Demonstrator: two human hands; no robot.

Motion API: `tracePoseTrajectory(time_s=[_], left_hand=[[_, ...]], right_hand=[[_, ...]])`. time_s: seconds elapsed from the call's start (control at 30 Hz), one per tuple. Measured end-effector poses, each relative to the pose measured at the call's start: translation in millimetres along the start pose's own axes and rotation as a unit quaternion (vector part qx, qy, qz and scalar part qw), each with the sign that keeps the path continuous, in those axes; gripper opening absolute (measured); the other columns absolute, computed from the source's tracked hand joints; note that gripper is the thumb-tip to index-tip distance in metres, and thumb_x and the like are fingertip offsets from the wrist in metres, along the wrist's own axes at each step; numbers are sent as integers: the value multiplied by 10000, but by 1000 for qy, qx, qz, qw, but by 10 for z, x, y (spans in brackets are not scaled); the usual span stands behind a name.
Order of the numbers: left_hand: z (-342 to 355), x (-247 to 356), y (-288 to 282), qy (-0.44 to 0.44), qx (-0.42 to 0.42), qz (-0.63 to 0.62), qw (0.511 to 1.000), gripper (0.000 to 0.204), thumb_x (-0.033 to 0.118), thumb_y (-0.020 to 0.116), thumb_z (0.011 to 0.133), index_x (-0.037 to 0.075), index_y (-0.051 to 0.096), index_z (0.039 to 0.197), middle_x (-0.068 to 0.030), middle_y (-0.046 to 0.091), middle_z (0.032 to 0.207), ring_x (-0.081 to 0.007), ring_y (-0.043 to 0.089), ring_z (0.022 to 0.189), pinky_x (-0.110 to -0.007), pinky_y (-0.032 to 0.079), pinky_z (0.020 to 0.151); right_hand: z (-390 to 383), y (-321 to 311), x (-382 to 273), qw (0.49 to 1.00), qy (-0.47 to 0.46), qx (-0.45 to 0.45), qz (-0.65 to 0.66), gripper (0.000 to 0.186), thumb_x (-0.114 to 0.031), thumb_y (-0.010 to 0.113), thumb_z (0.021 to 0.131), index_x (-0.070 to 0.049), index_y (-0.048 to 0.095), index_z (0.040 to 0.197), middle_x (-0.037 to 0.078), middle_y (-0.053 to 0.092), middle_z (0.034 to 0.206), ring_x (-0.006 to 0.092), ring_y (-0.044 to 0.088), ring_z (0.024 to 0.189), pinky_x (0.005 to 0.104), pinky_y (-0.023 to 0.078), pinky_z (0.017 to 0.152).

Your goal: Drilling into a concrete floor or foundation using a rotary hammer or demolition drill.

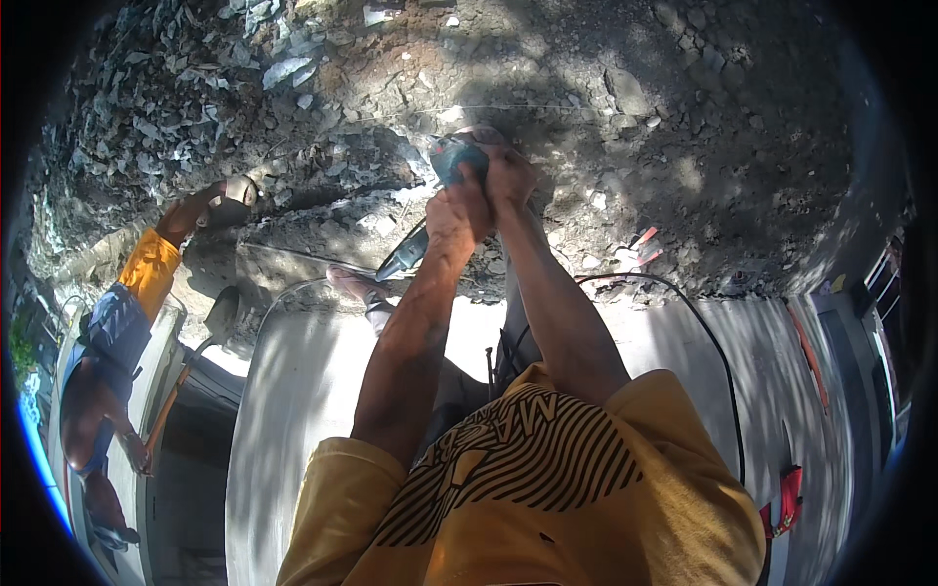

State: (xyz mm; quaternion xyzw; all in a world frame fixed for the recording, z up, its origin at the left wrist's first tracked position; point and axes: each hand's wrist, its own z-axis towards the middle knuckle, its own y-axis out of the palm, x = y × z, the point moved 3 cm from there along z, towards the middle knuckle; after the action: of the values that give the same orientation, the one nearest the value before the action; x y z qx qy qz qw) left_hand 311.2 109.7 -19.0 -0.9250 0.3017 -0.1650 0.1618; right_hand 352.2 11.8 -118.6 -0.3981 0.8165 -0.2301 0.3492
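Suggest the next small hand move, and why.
Probably firm up the left hand and right hand on the teal tool before shifting it: both wrap it, and the ground around looks uneven and stony.

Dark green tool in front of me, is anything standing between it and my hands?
Nothing visible does: the left hand and right hand both grip the dark green tool. The black cable lies off to the right.

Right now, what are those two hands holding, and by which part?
A dark green tool, seemingly a power tool: the left hand grips its near side, the right hand its right side; the hands hide the exact grips.
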Motion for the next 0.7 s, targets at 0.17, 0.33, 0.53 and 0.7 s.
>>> tracePoseTrajectory(time_s=[0.17,0.33,0.53,0.7], left_hand=[[13,45,30,13,15,-9,1000,567,272,565,906,-33,361,1337,-229,710,918,-385,704,892,-446,560,787],[-10,22,45,-14,-18,12,1000,736,335,592,903,-40,242,1431,-191,723,929,-347,716,902,-408,564,803],[155,72,409,34,81,3,996,647,204,573,854,-121,347,1366,-216,710,844,-358,720,804,-434,574,704],[144,138,358,-4,71,-60,996,684,217,607,833,-113,351,1374,-232,705,841,-365,719,800,-438,575,701]], right_hand=[[-2,-10,14,998,26,-33,57,413,-378,588,848,-11,747,951,194,727,955,309,701,911,368,518,833],[-49,-11,-2,998,27,-13,55,381,-358,583,831,-24,747,914,202,718,903,339,694,875,395,523,835],[131,-183,56,998,48,-26,13,448,-424,568,799,-51,753,962,191,727,952,332,690,914,405,513,841],[173,-189,53,998,44,-50,-23,423,-427,557,812,-70,747,936,194,715,922,361,666,880,425,493,829]])
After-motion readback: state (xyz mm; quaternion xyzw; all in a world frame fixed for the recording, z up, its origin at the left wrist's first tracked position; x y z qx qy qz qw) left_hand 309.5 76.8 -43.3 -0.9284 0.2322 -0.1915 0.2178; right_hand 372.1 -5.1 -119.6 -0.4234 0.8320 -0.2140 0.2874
